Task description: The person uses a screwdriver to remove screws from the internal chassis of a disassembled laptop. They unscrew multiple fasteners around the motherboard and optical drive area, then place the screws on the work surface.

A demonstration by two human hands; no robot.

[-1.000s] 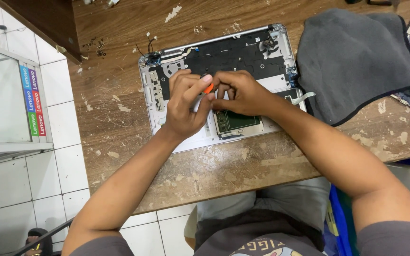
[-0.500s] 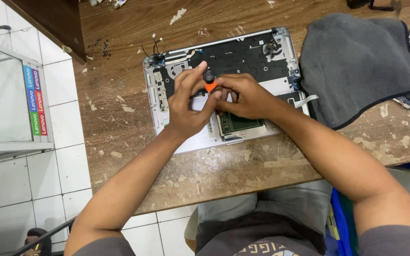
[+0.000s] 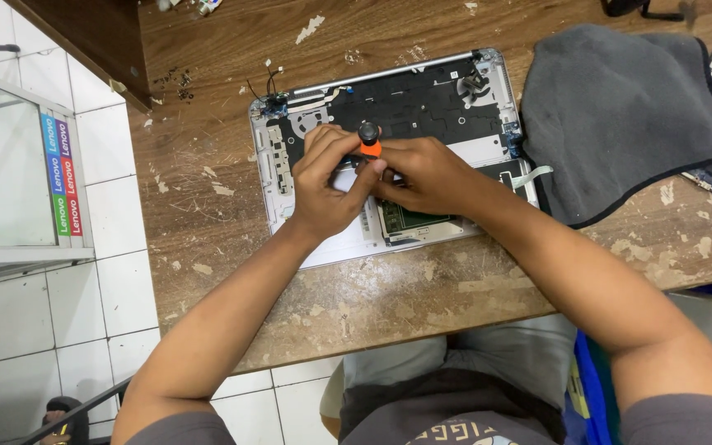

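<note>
Small screwdriver [image 3: 369, 140], black cap and orange collar, stands near upright over the middle of the opened laptop base [image 3: 488, 152], tip hidden behind the hands. Left hand [image 3: 327, 185] comes in from 7 o'clock; its fingers [image 3: 331, 142] curl closed around the orange collar from the 9 o'clock side, thumb pressed against the shaft. Right hand [image 3: 426, 175] comes in from 4 o'clock, fingers bent and closed in toward the lower shaft, touching the left thumb; exact grip on the tool cannot be told, since the fingertips are tucked under. Laptop base lies open side up on the wooden worktop [image 3: 208, 148], silver rim around a black inner panel, a round fan [image 3: 475, 82] at its 1 o'clock corner, a green circuit board [image 3: 409, 221] showing just below the right hand at 6 o'clock. A thin white ribbon cable [image 3: 537, 175] sticks out at the base's 3 o'clock edge. At 3 o'clock of the base, touching its rim, lies a grey cloth pad [image 3: 628, 115] with dark edging. Worktop is scuffed, speckled with pale flecks. At 9 o'clock, off the worktop, white floor tiles [image 3: 117, 280] and a glass cabinet [image 3: 6, 177] with a strip of coloured labels. The person's grey shirt [image 3: 447, 412] fills the 6 o'clock edge.
</note>
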